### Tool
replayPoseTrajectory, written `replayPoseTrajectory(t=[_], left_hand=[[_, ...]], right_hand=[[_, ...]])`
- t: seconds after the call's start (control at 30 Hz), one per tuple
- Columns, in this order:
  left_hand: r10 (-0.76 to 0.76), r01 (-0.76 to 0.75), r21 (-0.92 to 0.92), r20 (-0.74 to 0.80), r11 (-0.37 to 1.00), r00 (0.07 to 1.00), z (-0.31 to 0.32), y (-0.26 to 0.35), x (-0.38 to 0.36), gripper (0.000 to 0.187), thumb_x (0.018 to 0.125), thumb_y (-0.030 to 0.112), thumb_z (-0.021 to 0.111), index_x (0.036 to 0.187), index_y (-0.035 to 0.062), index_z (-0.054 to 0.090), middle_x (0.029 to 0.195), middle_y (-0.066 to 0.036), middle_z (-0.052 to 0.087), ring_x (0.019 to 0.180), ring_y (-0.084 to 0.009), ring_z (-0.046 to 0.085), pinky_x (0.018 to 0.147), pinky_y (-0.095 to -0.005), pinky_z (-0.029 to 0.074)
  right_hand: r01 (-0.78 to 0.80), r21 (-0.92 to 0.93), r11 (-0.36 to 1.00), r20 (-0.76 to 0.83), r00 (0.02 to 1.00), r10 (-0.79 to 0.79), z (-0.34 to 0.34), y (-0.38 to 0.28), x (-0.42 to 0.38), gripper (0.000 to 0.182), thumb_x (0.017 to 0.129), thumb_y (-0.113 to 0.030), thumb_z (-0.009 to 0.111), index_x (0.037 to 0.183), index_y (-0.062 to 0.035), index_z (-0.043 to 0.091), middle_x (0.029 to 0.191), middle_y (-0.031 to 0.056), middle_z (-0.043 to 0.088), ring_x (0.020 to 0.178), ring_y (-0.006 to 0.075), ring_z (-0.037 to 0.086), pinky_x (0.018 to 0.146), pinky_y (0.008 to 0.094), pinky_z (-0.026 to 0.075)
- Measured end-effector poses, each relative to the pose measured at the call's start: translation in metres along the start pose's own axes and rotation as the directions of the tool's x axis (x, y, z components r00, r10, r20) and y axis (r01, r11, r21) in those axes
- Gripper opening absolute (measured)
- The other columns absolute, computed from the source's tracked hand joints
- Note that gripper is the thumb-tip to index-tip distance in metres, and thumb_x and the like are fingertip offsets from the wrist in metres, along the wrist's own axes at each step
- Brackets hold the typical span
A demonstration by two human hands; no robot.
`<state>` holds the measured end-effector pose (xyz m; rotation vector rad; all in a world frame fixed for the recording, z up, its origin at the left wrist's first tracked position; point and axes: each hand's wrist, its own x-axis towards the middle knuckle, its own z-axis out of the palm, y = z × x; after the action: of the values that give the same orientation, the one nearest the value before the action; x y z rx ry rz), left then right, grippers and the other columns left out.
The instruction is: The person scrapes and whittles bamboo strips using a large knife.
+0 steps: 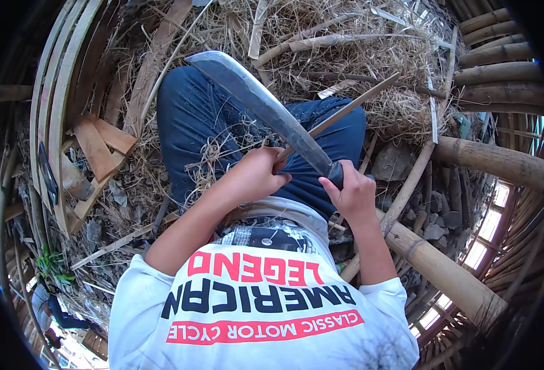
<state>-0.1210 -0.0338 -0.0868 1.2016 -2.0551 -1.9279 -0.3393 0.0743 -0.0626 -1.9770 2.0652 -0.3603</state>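
My right hand is wrapped round the dark handle of a large machete, whose broad blade points up and to the left. The fingers of my left hand are closed on the lower end of a thin bamboo strip. That strip slants up to the right and crosses the blade a little above the handle. Curly shavings lie on my lap, over dark blue trousers.
Dry shavings are heaped beyond my knees. Curved wooden slats and cut wood blocks stand at the left. Thick bamboo poles and stones lie at the right. Another person shows at the lower left edge.
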Motion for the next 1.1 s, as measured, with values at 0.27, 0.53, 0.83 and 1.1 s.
replayPoseTrajectory(t=[0.27,0.53,0.83,1.1], left_hand=[[-0.033,0.032,0.018,0.039,0.999,0.999,-0.002,0.004,-0.001,0.031,0.077,0.017,0.073,0.074,0.0014,0.046,0.066,-0.014,0.052,0.062,-0.0277,0.051,0.061,-0.0391,0.042],[-0.053,0.051,0.035,0.063,0.998,0.997,-0.002,0.001,-0.005,0.03,0.077,0.018,0.073,0.077,0.0001,0.05,0.067,-0.014,0.054,0.062,-0.0266,0.053,0.062,-0.0378,0.043],[-0.084,0.082,0.031,0.07,0.996,0.994,-0.002,0.005,-0.009,0.029,0.078,0.019,0.074,0.081,-0.0009,0.053,0.067,-0.012,0.054,0.061,-0.0228,0.052,0.061,-0.0357,0.043],[-0.07,0.068,0.044,0.055,0.997,0.996,-0.011,-0.003,-0.025,0.031,0.078,0.017,0.075,0.074,0.0015,0.048,0.064,-0.008,0.05,0.06,-0.0191,0.046,0.058,-0.0342,0.041]], right_hand=[[-0.02,0.015,1.0,0.009,1.0,0.02,0.0,0.003,-0.002,0.049,0.085,-0.048,0.069,0.099,-0.0017,0.059,0.069,0.0155,0.064,0.063,0.0356,0.066,0.054,0.0405,0.051],[-0.003,-0.028,1.0,0.009,1.0,0.003,0.002,0.006,-0.006,0.051,0.081,-0.049,0.072,0.095,-0.0023,0.058,0.072,0.0135,0.065,0.065,0.0327,0.067,0.053,0.0389,0.051],[-0.022,-0.039,0.999,0.001,1.0,0.022,-0.001,0.014,-0.007,0.051,0.081,-0.05,0.072,0.094,-0.0027,0.058,0.072,0.0127,0.065,0.065,0.0316,0.067,0.054,0.0383,0.052],[-0.268,-0.003,0.963,-0.074,0.961,0.267,-0.011,0.037,-0.001,0.048,0.088,-0.052,0.063,0.09,-0.0041,0.057,0.069,0.0173,0.064,0.066,0.0381,0.065,0.057,0.0467,0.049]])
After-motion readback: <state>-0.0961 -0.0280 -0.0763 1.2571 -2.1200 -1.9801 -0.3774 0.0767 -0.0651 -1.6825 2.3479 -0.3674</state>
